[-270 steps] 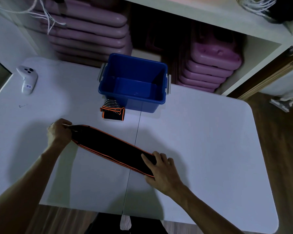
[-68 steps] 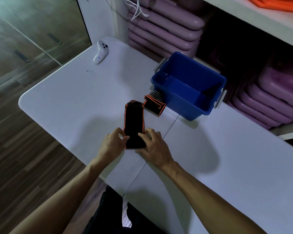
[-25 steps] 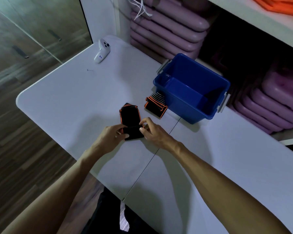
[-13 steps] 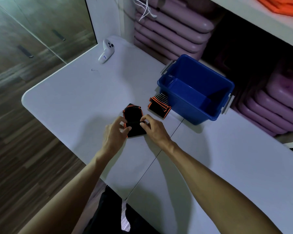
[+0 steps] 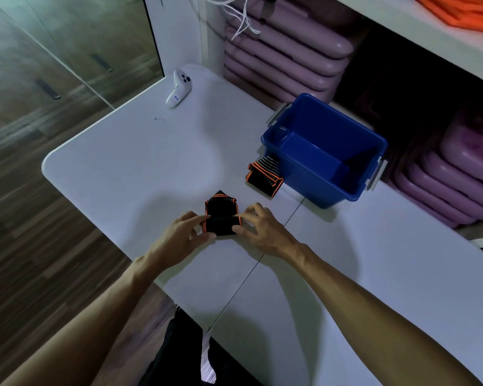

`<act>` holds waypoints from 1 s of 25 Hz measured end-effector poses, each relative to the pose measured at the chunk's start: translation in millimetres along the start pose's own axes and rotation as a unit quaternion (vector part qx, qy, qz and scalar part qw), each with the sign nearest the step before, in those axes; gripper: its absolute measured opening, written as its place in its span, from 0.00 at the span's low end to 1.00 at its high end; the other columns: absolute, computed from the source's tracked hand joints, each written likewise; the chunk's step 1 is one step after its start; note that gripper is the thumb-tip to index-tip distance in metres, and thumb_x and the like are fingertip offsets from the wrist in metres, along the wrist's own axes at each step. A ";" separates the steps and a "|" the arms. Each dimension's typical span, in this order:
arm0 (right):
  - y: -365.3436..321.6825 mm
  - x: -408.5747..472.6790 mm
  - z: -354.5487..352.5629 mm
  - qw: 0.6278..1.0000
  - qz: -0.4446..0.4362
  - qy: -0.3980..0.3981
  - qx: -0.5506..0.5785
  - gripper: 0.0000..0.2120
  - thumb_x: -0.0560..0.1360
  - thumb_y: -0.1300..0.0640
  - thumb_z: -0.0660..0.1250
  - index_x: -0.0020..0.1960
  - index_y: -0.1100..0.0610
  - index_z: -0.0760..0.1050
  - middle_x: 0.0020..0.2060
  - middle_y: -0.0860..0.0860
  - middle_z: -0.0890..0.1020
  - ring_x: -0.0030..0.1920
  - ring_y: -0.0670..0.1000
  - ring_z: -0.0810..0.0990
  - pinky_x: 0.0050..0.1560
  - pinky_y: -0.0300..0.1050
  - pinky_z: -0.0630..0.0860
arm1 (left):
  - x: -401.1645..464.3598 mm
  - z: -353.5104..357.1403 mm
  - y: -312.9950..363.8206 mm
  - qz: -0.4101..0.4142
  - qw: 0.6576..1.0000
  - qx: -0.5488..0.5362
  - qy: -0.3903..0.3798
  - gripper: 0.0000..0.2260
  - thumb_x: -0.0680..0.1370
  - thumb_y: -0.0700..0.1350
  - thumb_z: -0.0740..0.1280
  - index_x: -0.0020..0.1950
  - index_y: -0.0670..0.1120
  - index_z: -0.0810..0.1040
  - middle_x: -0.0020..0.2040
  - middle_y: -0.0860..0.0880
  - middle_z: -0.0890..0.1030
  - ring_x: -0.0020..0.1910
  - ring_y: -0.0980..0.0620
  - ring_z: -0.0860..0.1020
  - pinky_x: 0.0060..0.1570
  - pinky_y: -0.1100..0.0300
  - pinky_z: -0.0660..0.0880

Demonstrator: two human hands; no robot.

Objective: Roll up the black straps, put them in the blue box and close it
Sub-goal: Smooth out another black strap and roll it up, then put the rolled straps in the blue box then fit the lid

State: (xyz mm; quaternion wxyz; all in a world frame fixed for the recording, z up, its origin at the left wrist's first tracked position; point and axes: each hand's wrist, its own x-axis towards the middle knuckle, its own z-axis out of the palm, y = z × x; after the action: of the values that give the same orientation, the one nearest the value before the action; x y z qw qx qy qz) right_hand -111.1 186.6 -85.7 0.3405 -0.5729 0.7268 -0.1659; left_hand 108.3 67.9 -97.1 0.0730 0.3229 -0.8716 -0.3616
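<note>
Frame centre: left hand [image 5: 179, 235] and right hand [image 5: 258, 228] clamped on either end of black orange-edged strap [image 5: 220, 218], mostly rolled, on white worktop [image 5: 140, 168]. Second rolled strap [image 5: 264, 176] touches open blue plastic box [image 5: 318, 185], centre right.

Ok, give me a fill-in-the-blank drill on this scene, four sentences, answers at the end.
1. Both hands, left hand and right hand, roll a black strap edged in ____.
2. The box is coloured ____.
3. The rolled strap lies on the table, touching the box on its ____ side.
4. Inside, the box holds ____ straps.

Missing words: orange; blue; left; no
</note>
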 end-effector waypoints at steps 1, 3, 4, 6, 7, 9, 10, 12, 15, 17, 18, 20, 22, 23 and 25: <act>-1.8 2.1 -0.3 1.000 0.016 -0.006 0.018 0.20 0.79 0.39 0.59 0.60 0.53 0.76 0.58 0.51 0.70 0.60 0.51 0.69 0.57 0.49 0.74 | 2.5 -2.2 -0.6 -0.022 1.000 -0.016 -0.015 0.21 0.74 0.61 0.63 0.58 0.48 0.80 0.46 0.50 0.78 0.37 0.53 0.79 0.42 0.56 0.76; -8.2 9.9 -0.2 0.998 0.042 0.002 0.045 0.19 0.80 0.39 0.57 0.47 0.53 0.76 0.52 0.52 0.71 0.55 0.52 0.72 0.56 0.51 0.75 | 7.1 -4.2 1.5 -0.076 0.996 -0.034 -0.021 0.18 0.76 0.62 0.61 0.46 0.49 0.81 0.39 0.50 0.81 0.36 0.53 0.80 0.43 0.53 0.76; -12.3 14.8 0.6 0.997 0.057 0.012 0.050 0.20 0.80 0.39 0.56 0.43 0.54 0.74 0.50 0.53 0.72 0.52 0.53 0.73 0.55 0.52 0.76 | 9.8 -4.0 2.8 -0.106 0.993 -0.041 -0.010 0.17 0.77 0.60 0.62 0.42 0.48 0.80 0.36 0.50 0.82 0.35 0.53 0.80 0.43 0.52 0.76; -17.1 22.9 2.6 0.994 0.090 0.040 0.051 0.21 0.80 0.40 0.56 0.43 0.55 0.74 0.49 0.55 0.73 0.49 0.55 0.77 0.52 0.52 0.77 | 17.0 -3.4 8.2 -0.169 0.984 -0.061 0.014 0.16 0.78 0.57 0.63 0.41 0.46 0.78 0.34 0.49 0.82 0.36 0.50 0.81 0.42 0.53 0.76; -18.2 25.4 3.6 0.991 0.100 0.062 0.058 0.20 0.80 0.40 0.58 0.47 0.56 0.75 0.50 0.55 0.74 0.48 0.55 0.78 0.50 0.50 0.77 | 21.2 -3.3 11.0 -0.192 0.978 -0.072 0.023 0.16 0.77 0.57 0.63 0.43 0.45 0.78 0.37 0.50 0.82 0.38 0.49 0.81 0.43 0.53 0.75; -19.5 27.6 4.0 0.984 0.104 0.097 0.107 0.19 0.79 0.42 0.61 0.58 0.58 0.73 0.54 0.55 0.73 0.51 0.53 0.77 0.48 0.44 0.75 | 29.4 -3.9 14.6 -0.199 0.975 -0.088 0.032 0.13 0.77 0.54 0.65 0.51 0.45 0.77 0.45 0.50 0.79 0.44 0.49 0.78 0.47 0.55 0.72; -20.1 28.0 3.6 0.981 0.097 0.094 0.136 0.20 0.80 0.44 0.61 0.63 0.57 0.71 0.56 0.55 0.73 0.53 0.52 0.77 0.50 0.41 0.73 | 33.6 -5.8 17.3 -0.185 0.978 -0.093 0.025 0.13 0.78 0.52 0.65 0.56 0.45 0.77 0.48 0.50 0.77 0.47 0.50 0.75 0.50 0.56 0.70; -21.6 27.0 3.9 0.980 0.083 0.061 0.168 0.19 0.81 0.48 0.61 0.69 0.57 0.70 0.60 0.55 0.73 0.58 0.51 0.76 0.54 0.39 0.70 | 38.2 -8.2 16.6 -0.150 0.980 -0.127 -0.017 0.12 0.79 0.48 0.64 0.59 0.43 0.77 0.47 0.49 0.75 0.45 0.49 0.72 0.46 0.57 0.70; -23.3 18.7 4.1 0.973 0.087 0.021 0.212 0.21 0.78 0.50 0.66 0.69 0.54 0.70 0.59 0.53 0.76 0.55 0.51 0.77 0.54 0.43 0.75 | 33.8 -12.6 17.2 -0.128 0.974 -0.181 -0.056 0.09 0.79 0.47 0.63 0.56 0.44 0.77 0.42 0.49 0.79 0.42 0.46 0.77 0.39 0.57 0.75; -23.6 9.6 1.1 0.969 0.088 0.011 0.230 0.28 0.75 0.50 0.71 0.72 0.52 0.65 0.62 0.51 0.75 0.59 0.51 0.76 0.59 0.50 0.77 | 27.1 -10.6 18.3 -0.095 0.979 -0.175 -0.038 0.13 0.77 0.50 0.64 0.58 0.46 0.76 0.49 0.47 0.80 0.47 0.47 0.79 0.44 0.55 0.78; -24.1 5.4 -1.2 0.968 0.088 0.015 0.233 0.33 0.74 0.52 0.72 0.74 0.52 0.62 0.65 0.51 0.72 0.62 0.50 0.73 0.61 0.51 0.76 | 24.3 -9.7 21.5 -0.058 0.986 -0.155 -0.020 0.15 0.75 0.51 0.64 0.58 0.46 0.76 0.51 0.48 0.80 0.50 0.49 0.79 0.47 0.57 0.78; -27.2 -2.4 -8.1 0.972 0.075 0.055 0.218 0.35 0.72 0.55 0.73 0.75 0.55 0.62 0.65 0.51 0.71 0.62 0.47 0.72 0.63 0.49 0.75 | 24.7 -10.0 32.3 0.026 0.991 -0.133 0.003 0.15 0.75 0.51 0.64 0.59 0.47 0.75 0.53 0.51 0.78 0.53 0.52 0.77 0.50 0.59 0.76; -30.6 -8.5 -22.9 0.970 0.052 0.126 0.200 0.28 0.71 0.56 0.72 0.69 0.56 0.70 0.60 0.49 0.72 0.57 0.44 0.74 0.58 0.43 0.75 | 37.8 -18.6 48.1 0.101 0.987 -0.127 -0.002 0.14 0.78 0.52 0.63 0.61 0.48 0.74 0.56 0.52 0.76 0.56 0.51 0.76 0.53 0.53 0.77; -31.6 -11.6 -33.7 0.968 0.046 0.160 0.189 0.24 0.71 0.57 0.72 0.66 0.56 0.72 0.58 0.49 0.73 0.57 0.43 0.74 0.57 0.42 0.75 | 49.0 -25.2 58.2 0.134 0.984 -0.115 0.000 0.15 0.79 0.52 0.62 0.62 0.47 0.73 0.58 0.52 0.76 0.58 0.50 0.76 0.54 0.50 0.77; -32.8 -17.4 -61.4 0.962 0.031 0.230 0.147 0.20 0.72 0.60 0.72 0.63 0.56 0.74 0.58 0.48 0.73 0.57 0.44 0.74 0.58 0.40 0.75 | 77.3 -38.7 80.9 0.195 0.976 -0.096 0.015 0.15 0.79 0.50 0.63 0.64 0.46 0.73 0.60 0.51 0.76 0.59 0.49 0.76 0.55 0.49 0.77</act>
State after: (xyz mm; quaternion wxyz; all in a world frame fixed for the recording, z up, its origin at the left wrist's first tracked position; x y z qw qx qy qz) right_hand -127.7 184.5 -15.9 0.2498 -0.4401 0.7705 -0.3877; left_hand 20.6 40.6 -22.3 0.1854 0.1439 -0.8778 -0.4176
